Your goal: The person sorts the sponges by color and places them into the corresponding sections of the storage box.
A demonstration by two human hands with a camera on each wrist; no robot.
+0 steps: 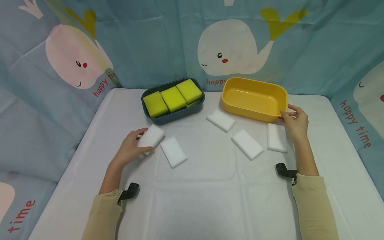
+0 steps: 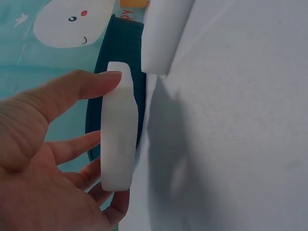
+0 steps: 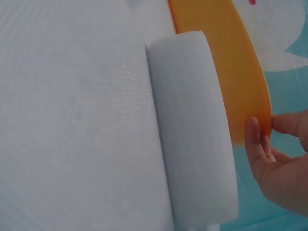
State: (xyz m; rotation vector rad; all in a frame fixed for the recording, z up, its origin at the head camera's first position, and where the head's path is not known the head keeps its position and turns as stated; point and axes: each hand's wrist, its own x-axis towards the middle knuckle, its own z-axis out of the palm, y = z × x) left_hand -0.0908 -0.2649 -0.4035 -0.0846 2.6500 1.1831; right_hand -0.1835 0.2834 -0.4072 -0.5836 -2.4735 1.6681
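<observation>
My left hand grips a white sponge by its edges, thumb on one end and fingers on the other; the left wrist view shows this sponge on edge. Another white sponge lies on the table just right of it. Behind is a dark teal tray holding several yellow sponges. At the right, my right hand pinches the near right corner of a yellow tray, whose inside is bare. A white sponge lies just below that corner, large in the right wrist view.
Two more white sponges, one in front of the yellow tray and one nearer, lie on the white-covered table. A blue whale-print curtain hangs along the back and sides. Black wrist cameras sit at both sleeves.
</observation>
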